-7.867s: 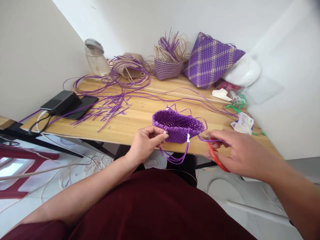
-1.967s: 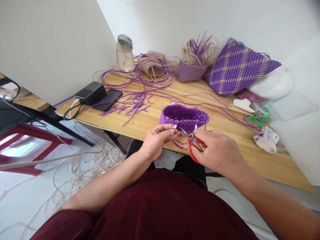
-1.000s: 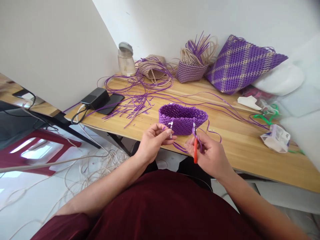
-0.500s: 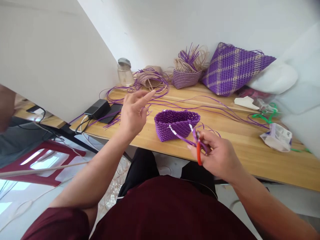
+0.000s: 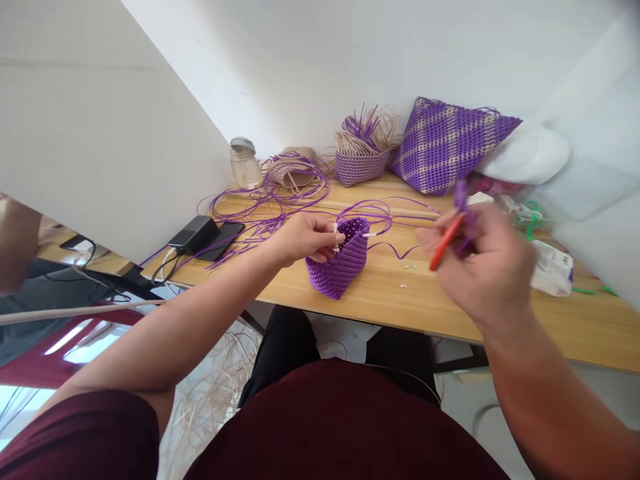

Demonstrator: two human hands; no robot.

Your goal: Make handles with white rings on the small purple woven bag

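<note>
A small purple woven basket (image 5: pixel 341 265) stands near the front edge of the wooden table (image 5: pixel 450 303), turned end-on to me. My left hand (image 5: pixel 305 239) pinches its rim on the left side. My right hand (image 5: pixel 483 260) is raised to the right of the basket and blurred by motion. It is closed on red-handled scissors (image 5: pixel 445 241) and a bunch of purple strands (image 5: pixel 463 212). Loose purple strands (image 5: pixel 395 208) trail from the basket across the table.
At the back stand a glass jar (image 5: pixel 244 162), a tan coil (image 5: pixel 294 171), an unfinished purple-tan basket (image 5: pixel 363 157) and a large purple plaid bag (image 5: pixel 447 143). A black charger and phone (image 5: pixel 206 233) lie left. A packet (image 5: pixel 553 268) lies right. Red stool and cords below left.
My left hand came back down from the air and gripped the basket's rim, and the basket turned end-on. My right hand rose and swung right with the scissors and strands.
</note>
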